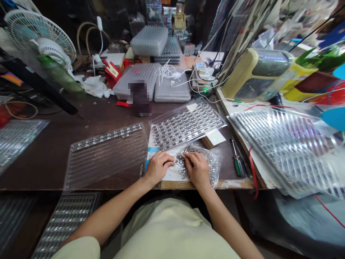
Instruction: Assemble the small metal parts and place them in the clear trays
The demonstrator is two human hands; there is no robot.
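My left hand (159, 166) rests over a white sheet (169, 176), with fingers bent and the thumb close to the fingertips. Whatever sits in that pinch is too small to make out. Just to the right, my right hand (198, 168) is curled over a heap of small shiny metal parts (181, 160) on a clear plastic bag (215, 163). Its fingertips touch the heap, and what they grip is hidden. Beyond both hands, a clear tray (185, 124) lies at a slant, filled with rows of black-and-silver pieces. To the left is another clear ribbed tray (105, 158), with such pieces along its far edge.
A green-handled screwdriver (237, 163) lies right of the bag. Stacked clear trays (291, 151) cover the right side. At the back stand more trays (172, 90) with a white cable (168, 73) on top. A fan (40, 36) is at the far left.
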